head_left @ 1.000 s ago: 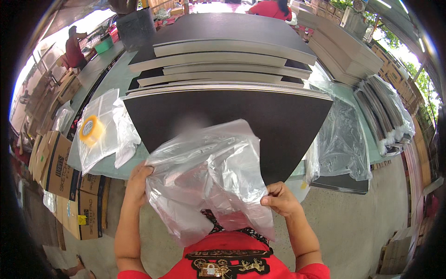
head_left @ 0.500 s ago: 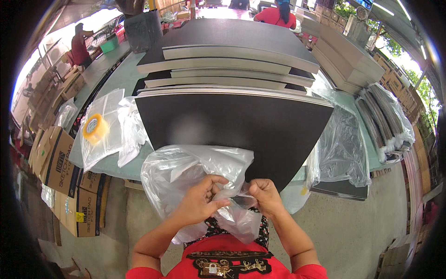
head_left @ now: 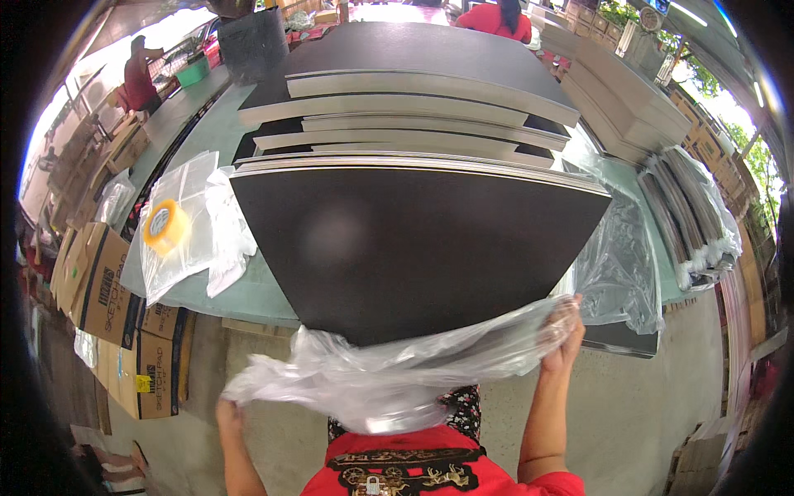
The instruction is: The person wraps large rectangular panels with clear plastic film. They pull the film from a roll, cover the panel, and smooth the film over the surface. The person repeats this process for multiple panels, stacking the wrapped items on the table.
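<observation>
A clear plastic bag (head_left: 372, 376) is stretched wide between my two hands, low in front of me. My left hand (head_left: 231, 412) grips its left end, fingers mostly hidden by the plastic. At the other end my right hand (head_left: 564, 335) is closed on the bag, with some of the film lying over the fingers. Just beyond the bag a large black board (head_left: 422, 248) slants down toward me from the stack, its lower edge partly covered by the plastic. Pale edges of several sheets show along its top.
Stacked black boards (head_left: 438, 62) rise behind. A yellow tape roll (head_left: 165, 227) lies on plastic sleeves (head_left: 194, 178) at the left. Wrapped bundles (head_left: 691, 219) and pale board stacks (head_left: 624, 103) stand right. Cardboard boxes (head_left: 157, 364) are low left. People in red (head_left: 142, 78) are farther off.
My hands were close together at the bunched bag's edge. They have moved far apart, pulling the bag out sideways into a long stretch.
</observation>
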The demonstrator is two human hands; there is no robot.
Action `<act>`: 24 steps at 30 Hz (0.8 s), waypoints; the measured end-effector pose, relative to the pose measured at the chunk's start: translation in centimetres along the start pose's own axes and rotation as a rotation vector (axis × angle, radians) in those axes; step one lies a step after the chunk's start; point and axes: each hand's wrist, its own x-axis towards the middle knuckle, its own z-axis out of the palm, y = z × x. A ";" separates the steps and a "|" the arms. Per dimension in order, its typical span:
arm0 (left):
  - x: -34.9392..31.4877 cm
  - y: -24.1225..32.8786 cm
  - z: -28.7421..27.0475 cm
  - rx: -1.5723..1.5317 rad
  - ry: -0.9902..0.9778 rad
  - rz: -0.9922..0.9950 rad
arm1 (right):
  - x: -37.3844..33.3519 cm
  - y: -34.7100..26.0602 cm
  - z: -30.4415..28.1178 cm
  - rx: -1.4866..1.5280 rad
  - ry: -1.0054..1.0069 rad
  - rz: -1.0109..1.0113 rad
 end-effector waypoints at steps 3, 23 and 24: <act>-1.3 7.5 3.4 -0.303 0.295 0.206 | -0.8 -0.3 0.1 -0.487 0.086 -0.115; -17.7 12.8 43.8 0.736 -1.323 0.290 | 1.1 6.8 8.5 -1.225 -0.612 0.114; -17.9 12.7 43.8 0.782 -1.310 0.264 | 1.2 7.2 8.0 -1.495 -0.668 0.144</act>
